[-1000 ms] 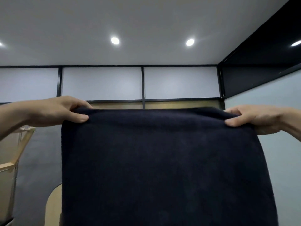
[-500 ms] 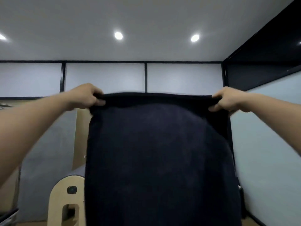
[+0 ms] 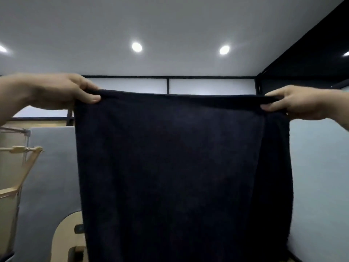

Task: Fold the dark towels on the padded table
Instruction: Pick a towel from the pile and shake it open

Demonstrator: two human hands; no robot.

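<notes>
A single view comes from a wide-angle camera worn on the person's head. It faces forward across the room and is pitched upward: the ceiling (image 3: 170, 19) with its round lights (image 3: 137, 47) fills the top part of the frame, and the far wall's pale panels (image 3: 209, 86) sit above mid-height. Sideways it takes in everything from a wooden frame (image 3: 18, 167) at the left edge to the pale side wall (image 3: 321, 167) at the right. It sits close to the work: the left hand (image 3: 62, 91) and right hand (image 3: 294, 103) enter from either side, and the dark towel (image 3: 170, 167) they grip hangs directly in front, covering the centre and lower frame.
</notes>
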